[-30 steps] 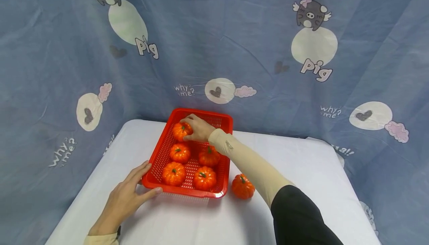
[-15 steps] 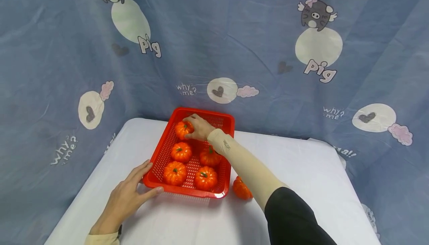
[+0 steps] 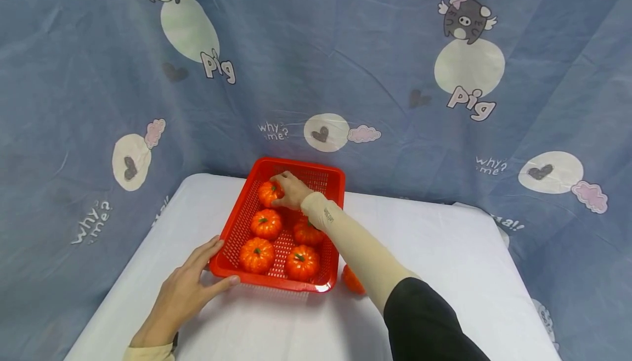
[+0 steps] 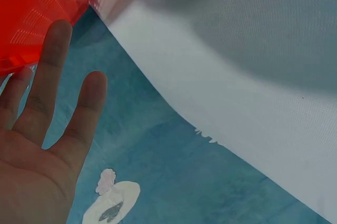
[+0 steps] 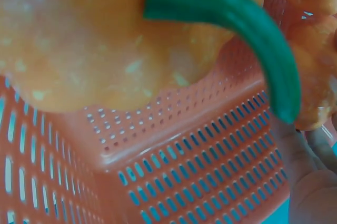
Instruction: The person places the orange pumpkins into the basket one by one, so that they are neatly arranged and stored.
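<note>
A red plastic basket point(image 3: 237, 272) stands on the white-covered table with several small orange pumpkins inside. My right hand point(image 3: 294, 192) reaches over it and grips the pumpkin point(image 3: 268, 194) near its back left corner. In the right wrist view, the fingers point(image 5: 305, 166) sit against an orange pumpkin point(image 5: 310, 71) at the right edge, while another pumpkin's green stem point(image 5: 226, 8) fills the foreground. My left hand point(image 3: 179, 294) is at the front left corner of the basket, its fingers extended along the side and the thumb at the front rim.
One more pumpkin point(image 3: 353, 281) lies on the table right of the basket, partly hidden by the right sleeve point(image 3: 360, 246). Pumpkins in the basket include one at front left point(image 3: 257, 255) and one at front right point(image 3: 302, 263). A blue patterned cloth point(image 3: 385, 75) hangs behind the table.
My right forearm has swung slightly left and now covers more of the pumpkin outside the basket. The right hand stays on the back left pumpkin; the left hand keeps its place.
</note>
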Motion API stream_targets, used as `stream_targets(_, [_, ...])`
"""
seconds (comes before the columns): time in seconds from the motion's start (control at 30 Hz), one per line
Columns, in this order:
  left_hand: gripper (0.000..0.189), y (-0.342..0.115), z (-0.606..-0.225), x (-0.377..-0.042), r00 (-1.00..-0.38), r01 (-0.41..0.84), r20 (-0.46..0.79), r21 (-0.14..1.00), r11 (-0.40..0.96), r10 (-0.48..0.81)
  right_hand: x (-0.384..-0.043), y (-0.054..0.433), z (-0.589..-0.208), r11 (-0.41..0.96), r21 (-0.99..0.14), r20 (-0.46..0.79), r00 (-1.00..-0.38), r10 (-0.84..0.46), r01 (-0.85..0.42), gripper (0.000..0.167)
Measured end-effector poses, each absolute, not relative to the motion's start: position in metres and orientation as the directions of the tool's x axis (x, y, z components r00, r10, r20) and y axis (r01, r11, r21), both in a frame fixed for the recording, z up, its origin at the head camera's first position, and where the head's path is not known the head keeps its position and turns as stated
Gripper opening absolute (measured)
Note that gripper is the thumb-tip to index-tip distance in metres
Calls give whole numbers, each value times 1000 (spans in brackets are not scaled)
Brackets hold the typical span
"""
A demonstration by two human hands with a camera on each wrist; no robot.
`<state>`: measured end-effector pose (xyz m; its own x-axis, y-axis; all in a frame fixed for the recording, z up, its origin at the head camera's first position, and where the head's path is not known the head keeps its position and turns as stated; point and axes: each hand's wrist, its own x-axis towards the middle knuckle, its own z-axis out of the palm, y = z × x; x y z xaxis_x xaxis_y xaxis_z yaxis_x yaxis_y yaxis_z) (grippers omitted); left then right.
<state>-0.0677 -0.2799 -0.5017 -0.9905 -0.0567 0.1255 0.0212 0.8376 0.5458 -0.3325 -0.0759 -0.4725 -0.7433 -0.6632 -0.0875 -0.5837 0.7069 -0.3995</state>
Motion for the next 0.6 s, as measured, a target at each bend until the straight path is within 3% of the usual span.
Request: stream_targets(0.6, [97,-281,-504,-67,-987,46,156,541,840,-47,-337,-81,-489,759,-337,-191,-749,-635,-557,69])
